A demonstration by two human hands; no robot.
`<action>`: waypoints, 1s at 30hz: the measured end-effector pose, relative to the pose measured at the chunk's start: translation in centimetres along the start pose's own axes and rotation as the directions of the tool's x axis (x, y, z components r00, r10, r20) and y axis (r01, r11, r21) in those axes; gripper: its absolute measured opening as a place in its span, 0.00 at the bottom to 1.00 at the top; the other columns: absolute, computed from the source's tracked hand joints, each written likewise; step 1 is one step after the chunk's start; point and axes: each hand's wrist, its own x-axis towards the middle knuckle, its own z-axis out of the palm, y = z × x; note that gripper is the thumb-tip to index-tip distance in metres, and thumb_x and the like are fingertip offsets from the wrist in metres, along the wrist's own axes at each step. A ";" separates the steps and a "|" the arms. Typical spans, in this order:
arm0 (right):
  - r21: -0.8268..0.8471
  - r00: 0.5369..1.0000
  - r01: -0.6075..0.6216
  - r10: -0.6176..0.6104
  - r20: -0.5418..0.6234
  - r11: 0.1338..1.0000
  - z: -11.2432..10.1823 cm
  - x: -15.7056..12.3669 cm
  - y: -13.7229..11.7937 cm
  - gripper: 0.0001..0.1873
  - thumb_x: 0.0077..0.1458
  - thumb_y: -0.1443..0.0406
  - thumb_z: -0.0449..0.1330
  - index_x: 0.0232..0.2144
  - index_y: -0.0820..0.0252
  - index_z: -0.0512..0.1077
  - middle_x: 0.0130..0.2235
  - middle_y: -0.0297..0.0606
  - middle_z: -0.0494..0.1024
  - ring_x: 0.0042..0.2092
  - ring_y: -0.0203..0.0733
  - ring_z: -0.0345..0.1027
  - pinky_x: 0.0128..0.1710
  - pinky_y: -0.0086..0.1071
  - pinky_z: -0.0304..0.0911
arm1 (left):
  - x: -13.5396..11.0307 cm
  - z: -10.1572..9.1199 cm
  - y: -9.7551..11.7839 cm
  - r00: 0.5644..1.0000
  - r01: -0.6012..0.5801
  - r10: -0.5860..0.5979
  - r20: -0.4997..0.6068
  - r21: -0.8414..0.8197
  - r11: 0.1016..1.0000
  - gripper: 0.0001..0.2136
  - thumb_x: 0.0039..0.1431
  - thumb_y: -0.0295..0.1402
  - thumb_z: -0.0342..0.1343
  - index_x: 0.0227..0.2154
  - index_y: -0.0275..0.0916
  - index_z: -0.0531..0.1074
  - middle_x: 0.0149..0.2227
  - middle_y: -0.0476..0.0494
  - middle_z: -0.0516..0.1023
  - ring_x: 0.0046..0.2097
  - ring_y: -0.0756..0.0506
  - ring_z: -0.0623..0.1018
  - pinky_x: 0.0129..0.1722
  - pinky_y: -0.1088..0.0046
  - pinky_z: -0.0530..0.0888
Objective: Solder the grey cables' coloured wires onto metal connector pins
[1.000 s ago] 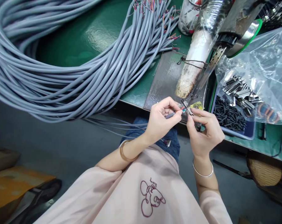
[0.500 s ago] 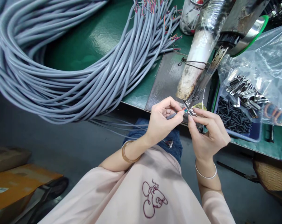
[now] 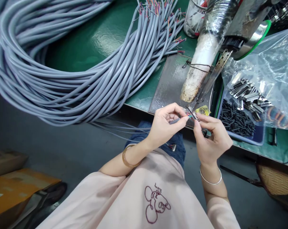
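My left hand (image 3: 164, 124) pinches the end of a thin grey cable (image 3: 174, 120) whose coloured wire ends stick out toward the right. My right hand (image 3: 212, 138) pinches a small metal connector (image 3: 193, 113) by its edge, right against those wire ends. Both hands meet just below the tip of a soldering iron (image 3: 207, 86) that slants down from a wrapped, stained holder (image 3: 201, 63). All this is at the front edge of a dark metal plate (image 3: 170, 82) on the green bench (image 3: 103, 35).
A big coil of grey cables (image 3: 63, 76) with stripped coloured ends covers the bench's left. At right, a clear plastic bag (image 3: 265, 70) holds metal connector shells, over a blue tray (image 3: 239, 124) of black sleeves. A white cup (image 3: 194, 16) stands behind. A cardboard box (image 3: 17, 190) lies on the floor.
My hands stay together at the iron's tip, shifting only slightly. The connector in my right hand has turned a little, and the view has drifted.
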 end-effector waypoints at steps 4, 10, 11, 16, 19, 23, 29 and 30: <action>-0.024 0.999 0.045 -0.046 0.000 0.999 0.1 0.2 0.0 0.09 0.53 0.74 0.67 0.32 0.56 0.73 0.40 0.33 0.84 0.40 0.38 0.80 0.42 0.32 0.75 | -0.2 0.2 0.2 0.998 -0.044 0.048 -0.038 0.112 0.993 0.05 0.55 0.27 0.62 0.27 0.35 0.72 0.29 0.49 0.76 0.24 0.57 0.68 0.23 0.80 0.64; -0.010 0.999 0.029 -0.029 0.020 1.000 0.2 0.5 0.3 0.08 0.55 0.72 0.67 0.31 0.56 0.73 0.39 0.33 0.84 0.40 0.39 0.80 0.41 0.35 0.76 | 0.1 0.1 0.4 0.997 -0.060 0.067 -0.043 0.152 0.987 0.05 0.56 0.27 0.62 0.27 0.36 0.72 0.28 0.49 0.75 0.24 0.56 0.68 0.22 0.80 0.64; -0.010 0.999 0.021 -0.021 0.027 1.000 0.2 0.6 0.4 0.07 0.55 0.72 0.67 0.31 0.56 0.73 0.39 0.33 0.84 0.40 0.40 0.80 0.41 0.35 0.76 | 0.2 0.1 0.4 0.997 -0.055 0.061 -0.041 0.151 0.987 0.05 0.56 0.27 0.62 0.27 0.36 0.72 0.28 0.49 0.75 0.24 0.56 0.68 0.22 0.80 0.64; -0.005 1.000 0.010 -0.010 0.023 1.000 0.4 1.1 0.3 0.07 0.55 0.72 0.67 0.30 0.56 0.74 0.38 0.33 0.83 0.41 0.39 0.80 0.41 0.36 0.76 | 0.3 0.1 0.7 0.997 -0.063 0.071 -0.043 0.161 0.985 0.05 0.55 0.27 0.62 0.26 0.36 0.72 0.27 0.50 0.74 0.23 0.57 0.67 0.21 0.80 0.63; -0.020 1.000 0.015 -0.015 0.011 1.000 0.3 1.3 0.0 0.07 0.55 0.72 0.67 0.31 0.55 0.74 0.39 0.33 0.84 0.40 0.39 0.80 0.41 0.36 0.77 | 0.3 0.2 1.1 0.994 -0.087 0.095 -0.046 0.164 0.983 0.05 0.55 0.28 0.62 0.26 0.36 0.72 0.29 0.49 0.75 0.24 0.57 0.67 0.22 0.79 0.63; -0.041 0.999 0.052 -0.052 0.010 0.998 0.1 1.2 -0.2 0.08 0.54 0.72 0.68 0.32 0.55 0.74 0.40 0.33 0.84 0.41 0.39 0.80 0.41 0.33 0.77 | 0.4 0.1 1.3 0.996 -0.077 0.084 -0.040 0.159 0.984 0.05 0.56 0.27 0.62 0.27 0.36 0.71 0.28 0.49 0.74 0.24 0.56 0.67 0.23 0.79 0.63; -0.117 0.985 0.162 -0.154 0.072 0.980 -0.1 0.2 0.5 0.10 0.54 0.72 0.68 0.32 0.55 0.71 0.42 0.35 0.85 0.41 0.38 0.81 0.41 0.30 0.77 | 0.2 -0.3 0.5 1.000 -0.006 0.005 0.006 0.157 0.988 0.05 0.56 0.27 0.61 0.27 0.36 0.71 0.30 0.48 0.76 0.24 0.56 0.67 0.23 0.78 0.62; -0.123 0.983 0.174 -0.166 0.075 0.977 -0.2 0.0 0.6 0.10 0.54 0.72 0.68 0.33 0.55 0.71 0.42 0.35 0.85 0.41 0.38 0.81 0.41 0.30 0.77 | 0.1 -0.3 0.4 1.000 -0.003 0.001 0.008 0.159 0.987 0.05 0.56 0.27 0.61 0.27 0.36 0.71 0.30 0.48 0.76 0.24 0.56 0.67 0.23 0.78 0.62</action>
